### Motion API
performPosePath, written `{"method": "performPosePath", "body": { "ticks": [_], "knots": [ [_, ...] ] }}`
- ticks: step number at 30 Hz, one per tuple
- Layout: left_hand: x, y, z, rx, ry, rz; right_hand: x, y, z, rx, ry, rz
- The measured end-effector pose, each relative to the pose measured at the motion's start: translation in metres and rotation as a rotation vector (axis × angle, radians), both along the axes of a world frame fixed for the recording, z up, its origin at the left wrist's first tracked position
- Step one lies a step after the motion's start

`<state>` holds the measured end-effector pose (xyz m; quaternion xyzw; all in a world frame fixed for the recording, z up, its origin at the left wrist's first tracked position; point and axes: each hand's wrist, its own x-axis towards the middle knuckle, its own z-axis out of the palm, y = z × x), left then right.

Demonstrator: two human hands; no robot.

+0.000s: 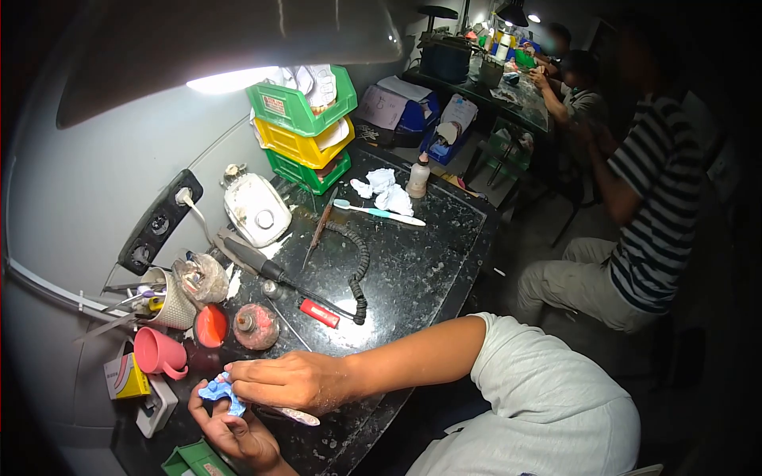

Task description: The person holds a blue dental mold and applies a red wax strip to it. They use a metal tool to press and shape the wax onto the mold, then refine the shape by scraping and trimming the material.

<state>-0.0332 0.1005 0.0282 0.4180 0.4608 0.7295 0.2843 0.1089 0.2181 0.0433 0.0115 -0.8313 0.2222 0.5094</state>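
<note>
My left hand (238,438) has its fingers wrapped around a blue dental model (216,390), which shows a curved shape and some pink on top. My right hand (290,381) is closed over the model from above, its fingertips at the pink part. From beneath the right palm sticks out the pale, speckled handle of a tool (302,416); its other end is hidden by the fingers. Close by stand a pink mug (160,352), a small orange-red cup (211,326) and a round glass jar (255,327) with pinkish contents.
Behind lie a red lighter-like block (319,312), a coiled black cord (361,274), a toothbrush (381,213) and crumpled white paper (389,194). Stacked bins (305,143) stand by the wall. A green bin (198,460) sits near my left hand. A person in stripes (655,198) is at right.
</note>
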Motion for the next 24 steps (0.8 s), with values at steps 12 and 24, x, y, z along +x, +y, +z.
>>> {"method": "performPosePath", "body": {
  "ticks": [12, 24],
  "knots": [
    [0.0062, 0.0043, 0.0016, -0.055, 0.02, 0.111, 0.0023, -0.0013, 0.0018, 0.024, -0.02, -0.037],
    [0.0008, 0.0031, -0.002, 0.017, 0.141, 0.082, 0.0051, -0.0001, 0.0019, -0.007, -0.037, -0.009]
  ]
}}
